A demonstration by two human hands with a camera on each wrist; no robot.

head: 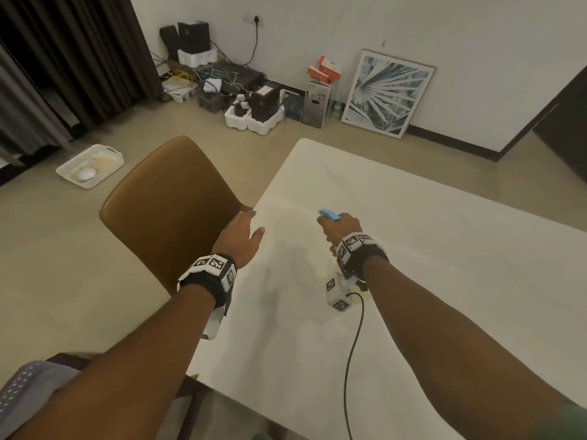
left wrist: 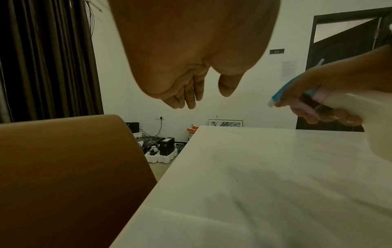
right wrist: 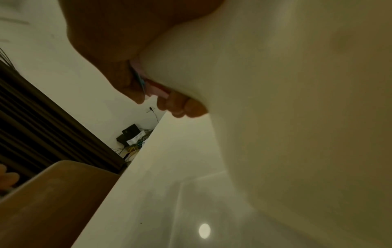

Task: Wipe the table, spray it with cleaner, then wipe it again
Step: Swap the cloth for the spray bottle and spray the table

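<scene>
A white table (head: 428, 265) fills the right half of the head view. My right hand (head: 341, 228) grips a white spray bottle (left wrist: 377, 117) with a blue nozzle (head: 328, 214), held above the table and pointing toward its far left corner. A faint mist streak hangs in front of the nozzle. In the right wrist view the bottle's pale body (right wrist: 286, 100) fills the frame with my fingers (right wrist: 182, 107) curled round its trigger. My left hand (head: 243, 236) hovers open over the table's left edge, fingers relaxed and empty (left wrist: 186, 94). No cloth is in view.
A brown chair (head: 171, 211) stands against the table's left edge, beside my left hand. A black cable (head: 354, 344) trails from my right wrist across the table. On the floor lie a white basket (head: 90, 165), boxes and wires (head: 247, 100), and a framed picture (head: 387, 93).
</scene>
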